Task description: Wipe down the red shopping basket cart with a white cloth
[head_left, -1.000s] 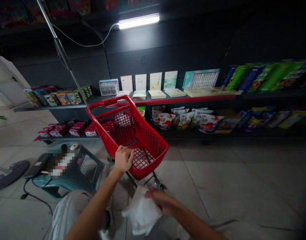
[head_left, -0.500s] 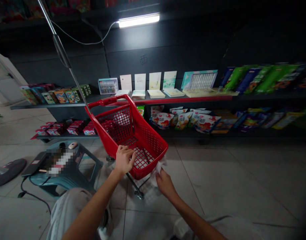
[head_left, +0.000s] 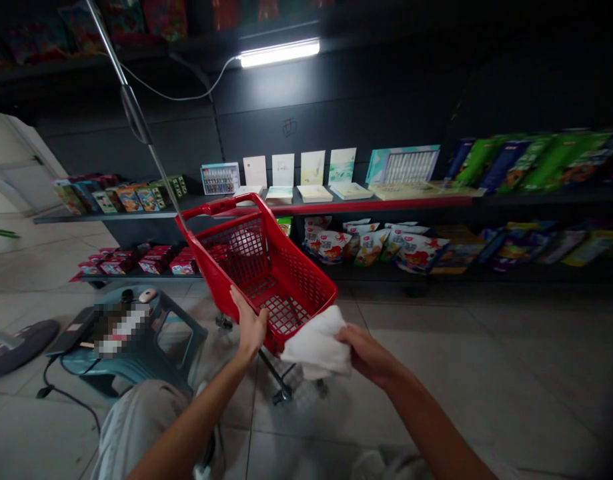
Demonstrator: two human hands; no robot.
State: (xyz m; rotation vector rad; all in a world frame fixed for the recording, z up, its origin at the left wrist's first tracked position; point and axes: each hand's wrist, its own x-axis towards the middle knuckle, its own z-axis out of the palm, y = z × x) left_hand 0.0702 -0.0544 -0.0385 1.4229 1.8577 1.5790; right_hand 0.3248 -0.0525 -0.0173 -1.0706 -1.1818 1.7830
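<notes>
A small red shopping cart [head_left: 301, 277] with lattice walls stands in front of me, its handle toward the shelves. My left hand [head_left: 249, 325] grips its near left rim, thumb on the inner side and fingers along the outer side. Nothing lies on the visible basket floor. My right hand [head_left: 363, 347] pinches the right edge of a white cloth [head_left: 319, 343]. This cloth is spread over the cart's near front corner and hides part of that edge; whether its underside touches the rim everywhere cannot be seen.
A grey-blue stool [head_left: 176, 333] with devices and a cable stands at left, beside a round stand base [head_left: 26, 347]. A metal pole [head_left: 136, 113] slants behind the cart handle. Dark shelves [head_left: 346, 207] carry boxes, booklets and snack bags [head_left: 421, 250]. A tube light [head_left: 281, 53] glows above.
The white cloth, bunched at the front corner before, now spreads over the front edge. My right hand has moved up and right with it. My left hand's fingers have straightened along the rim.
</notes>
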